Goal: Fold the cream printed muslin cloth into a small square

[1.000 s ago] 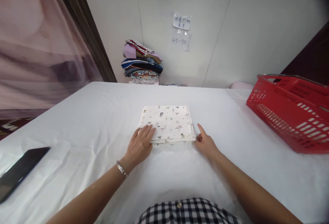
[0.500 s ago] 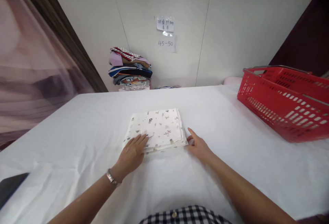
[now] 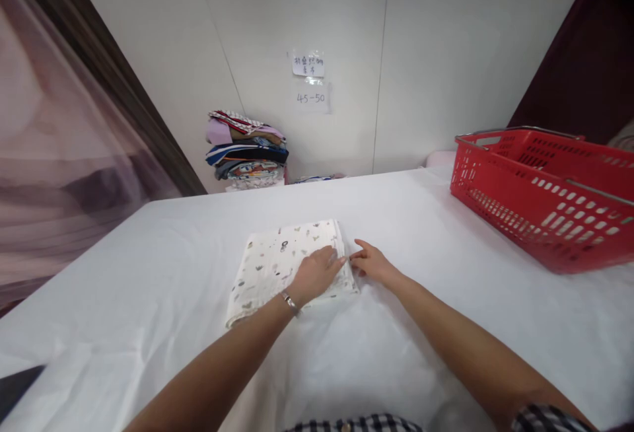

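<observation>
A folded white cloth [image 3: 270, 263] with small printed figures lies flat on the white-covered table [image 3: 163, 267]. My left hand [image 3: 317, 275], a bracelet at its wrist, rests on top of the cloth near its right side, fingers spread and pointing to the right edge. Just beyond that edge is my right hand [image 3: 370, 263], its fingers apart and its fingertips close beside the cloth's layered right side. Whether those fingertips touch the cloth is too small to tell.
A red perforated basket [image 3: 539, 201] stands at the table's right. Behind the far edge rises a stack of folded fabrics [image 3: 247, 151]. A dark flat object [image 3: 17, 389] lies at the lower left. Curtains hang at the left.
My left hand has slid right across the cloth, from its lower left part to near its right edge. My right hand has shifted slightly up. The cloth's lower left corner now reaches further down-left.
</observation>
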The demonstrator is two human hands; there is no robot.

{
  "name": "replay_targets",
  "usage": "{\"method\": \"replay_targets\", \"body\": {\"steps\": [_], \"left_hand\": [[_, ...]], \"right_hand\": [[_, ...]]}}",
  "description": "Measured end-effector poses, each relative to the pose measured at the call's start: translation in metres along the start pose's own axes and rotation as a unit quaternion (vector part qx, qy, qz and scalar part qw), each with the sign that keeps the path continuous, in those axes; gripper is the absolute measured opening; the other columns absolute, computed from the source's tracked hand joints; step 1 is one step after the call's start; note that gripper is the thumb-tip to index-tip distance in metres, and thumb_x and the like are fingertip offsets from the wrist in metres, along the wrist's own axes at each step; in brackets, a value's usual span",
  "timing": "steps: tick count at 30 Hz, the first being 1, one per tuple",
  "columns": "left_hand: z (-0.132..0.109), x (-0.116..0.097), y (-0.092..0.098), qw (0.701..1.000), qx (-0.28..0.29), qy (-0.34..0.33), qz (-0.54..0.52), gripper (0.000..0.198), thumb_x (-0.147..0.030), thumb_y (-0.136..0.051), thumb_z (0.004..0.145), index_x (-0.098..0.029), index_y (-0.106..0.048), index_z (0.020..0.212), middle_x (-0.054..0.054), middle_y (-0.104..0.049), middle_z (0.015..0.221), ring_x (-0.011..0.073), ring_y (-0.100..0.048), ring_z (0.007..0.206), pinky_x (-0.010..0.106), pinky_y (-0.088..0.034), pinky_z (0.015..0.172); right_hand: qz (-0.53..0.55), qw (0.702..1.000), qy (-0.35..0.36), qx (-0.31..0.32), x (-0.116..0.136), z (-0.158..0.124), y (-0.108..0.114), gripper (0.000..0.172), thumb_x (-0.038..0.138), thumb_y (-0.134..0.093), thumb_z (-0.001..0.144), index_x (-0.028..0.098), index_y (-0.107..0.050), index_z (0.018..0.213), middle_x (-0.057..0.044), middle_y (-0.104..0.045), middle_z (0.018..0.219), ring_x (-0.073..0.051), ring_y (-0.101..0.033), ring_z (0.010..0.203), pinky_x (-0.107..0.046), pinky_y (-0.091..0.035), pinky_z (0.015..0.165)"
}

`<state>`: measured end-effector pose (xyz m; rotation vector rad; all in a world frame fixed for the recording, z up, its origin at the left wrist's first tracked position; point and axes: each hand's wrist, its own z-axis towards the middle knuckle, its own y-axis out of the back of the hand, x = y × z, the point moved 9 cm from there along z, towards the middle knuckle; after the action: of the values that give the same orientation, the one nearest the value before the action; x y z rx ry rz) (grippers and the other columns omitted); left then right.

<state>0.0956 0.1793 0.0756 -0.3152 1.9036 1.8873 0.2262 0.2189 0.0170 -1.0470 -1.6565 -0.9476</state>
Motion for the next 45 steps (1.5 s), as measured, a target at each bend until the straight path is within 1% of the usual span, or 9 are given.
{"method": "replay_targets", "body": {"steps": [7,11,19,25,28,32,36,40,45], "left_hand": [[0.025,0.031,0.008,0.989,-0.005,0.128,-0.068,0.04,-0.049,-0.041,0.084,-0.019,-0.061,0.102,0.007,-0.062,0.11,0.0191,-0.058,0.096,0.027,-0.041,0.083],[0.044,0.041,0.003,0.98,0.005,0.169,-0.102,0.04,-0.05,-0.045,0.081,-0.018,-0.059,0.102,0.007,-0.063,0.105,0.0161,-0.061,0.077,0.023,-0.044,0.062],[0.064,0.054,-0.012,0.963,0.052,0.236,-0.117,0.052,-0.064,-0.044,0.074,-0.018,-0.053,0.098,0.007,-0.065,0.081,0.0177,-0.061,0.061,0.024,-0.042,0.048],[0.076,0.058,-0.011,0.971,0.053,0.227,-0.048,0.05,-0.053,-0.056,0.069,-0.015,-0.05,0.101,0.012,-0.065,0.093,0.0218,-0.063,0.074,0.025,-0.044,0.057],[0.078,0.06,-0.012,0.973,0.054,0.223,-0.037,0.036,-0.04,-0.055,0.07,-0.016,-0.052,0.097,0.012,-0.064,0.097,0.023,-0.062,0.084,0.025,-0.043,0.062],[0.074,0.058,-0.01,0.974,0.044,0.221,-0.036,0.034,-0.042,-0.055,0.071,-0.017,-0.052,0.094,0.011,-0.065,0.094,0.024,-0.061,0.087,0.027,-0.043,0.066],[0.072,0.056,-0.009,0.976,0.022,0.212,-0.04,0.044,-0.058,-0.048,0.073,-0.018,-0.053,0.09,0.011,-0.065,0.091,0.025,-0.061,0.086,0.03,-0.042,0.067],[0.071,0.057,-0.009,0.978,0.017,0.208,-0.031,0.028,-0.044,-0.048,0.075,-0.018,-0.053,0.085,0.009,-0.065,0.088,0.023,-0.06,0.085,0.028,-0.041,0.066],[0.071,0.056,-0.008,0.979,0.013,0.204,-0.023,0.023,-0.036,-0.052,0.072,-0.018,-0.053,0.085,0.009,-0.065,0.088,0.0235,-0.06,0.086,0.029,-0.041,0.067]], "right_hand": [[0.08,0.996,-0.007,-0.033,-0.002,0.024,-0.008,0.074,0.007,-0.052,0.065,0.012,-0.03,0.136,-0.008,-0.056,0.097,-0.01,-0.053,0.058,-0.022,-0.044,0.05],[0.077,0.997,-0.006,-0.03,-0.007,0.028,-0.009,0.075,0.006,-0.052,0.063,0.013,-0.033,0.135,-0.003,-0.057,0.086,-0.009,-0.048,0.053,-0.022,-0.04,0.047],[0.219,0.97,0.1,0.031,0.0,0.027,-0.022,0.077,0.015,-0.062,0.057,0.021,-0.039,0.131,-0.004,-0.059,0.1,-0.011,-0.051,0.068,-0.024,-0.041,0.061],[0.297,0.948,0.098,0.066,0.002,0.02,-0.035,0.084,0.02,-0.068,0.057,0.024,-0.035,0.134,-0.006,-0.061,0.111,-0.016,-0.058,0.086,-0.03,-0.043,0.08],[0.278,0.959,0.042,0.037,-0.004,0.019,-0.027,0.076,0.021,-0.067,0.06,0.022,-0.04,0.13,-0.006,-0.064,0.104,-0.017,-0.06,0.081,-0.031,-0.047,0.074],[0.27,0.963,-0.004,-0.016,-0.005,0.024,-0.009,0.063,0.014,-0.061,0.064,0.017,-0.044,0.125,-0.01,-0.065,0.101,-0.017,-0.062,0.082,-0.031,-0.051,0.072],[0.262,0.965,-0.009,-0.018,0.01,0.037,-0.002,0.067,0.011,-0.057,0.068,0.014,-0.036,0.131,-0.013,-0.061,0.11,-0.017,-0.063,0.085,-0.03,-0.052,0.073],[0.226,0.974,-0.036,0.0,0.01,0.049,-0.009,0.071,0.009,-0.055,0.067,0.014,-0.032,0.135,-0.013,-0.058,0.116,-0.017,-0.063,0.086,-0.028,-0.052,0.072],[0.14,0.984,0.038,-0.107,0.005,0.057,0.008,0.055,0.011,-0.051,0.069,0.017,-0.049,0.124,-0.01,-0.057,0.12,-0.016,-0.057,0.099,-0.028,-0.048,0.079]]}}
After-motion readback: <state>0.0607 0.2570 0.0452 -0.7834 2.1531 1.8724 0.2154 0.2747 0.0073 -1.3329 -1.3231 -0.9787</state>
